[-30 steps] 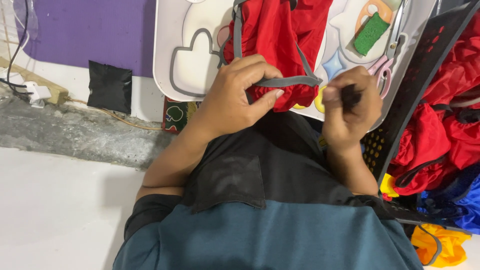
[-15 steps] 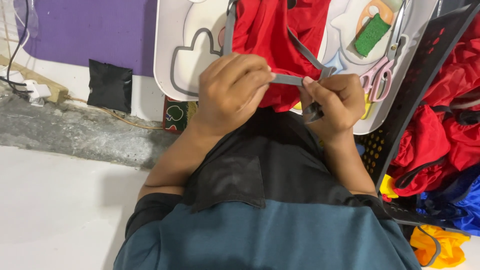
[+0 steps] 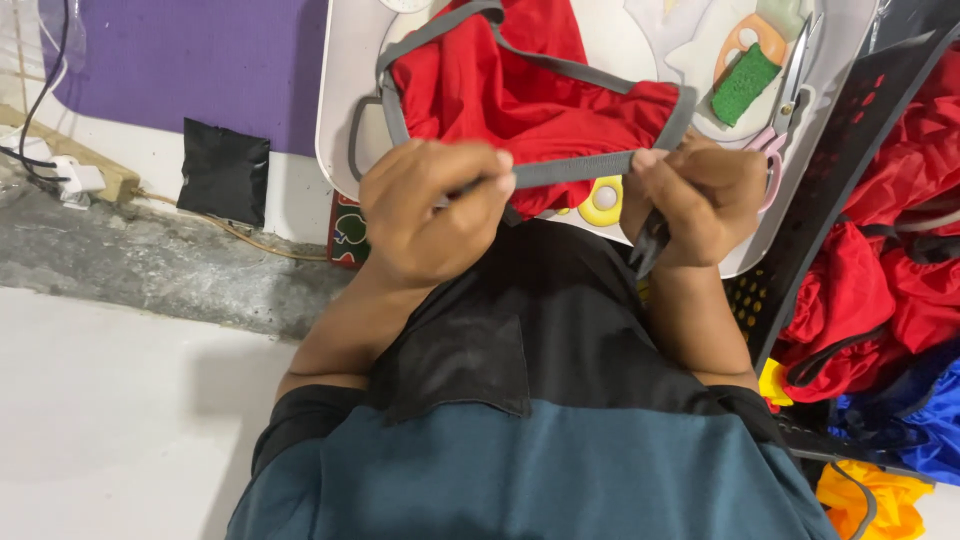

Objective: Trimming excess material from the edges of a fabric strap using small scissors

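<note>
Left hand (image 3: 435, 210) is closed around one end of the grey elastic strap (image 3: 575, 168) that edges the red fabric piece (image 3: 520, 95). Right hand (image 3: 705, 200) pinches the strap's other end, so the stretch between the two hands is pulled flat and taut, likely to expose it for checking or trimming. Right hand also grips a small dark tool (image 3: 648, 245) that pokes down out of the fist; its kind cannot be told. Both hands are held just above the near edge of the white plastic lap table (image 3: 345, 110), close to the person's chest.

The red fabric lies bunched on the table, with its grey strap looping around its far side. On the table's right part there is a green thread spool (image 3: 745, 85) beside an orange ring-shaped item (image 3: 745, 35), and pink-handled scissors (image 3: 785, 100) lying within reach of the right hand. A yellow ring (image 3: 603, 203) shows under the strap.

To the right, a black perforated plastic crate (image 3: 850, 150) leans against the table; by it are heaped red fabric pieces (image 3: 880, 270), then blue fabric (image 3: 920, 420) and yellow fabric (image 3: 865, 505) lower down.
</note>
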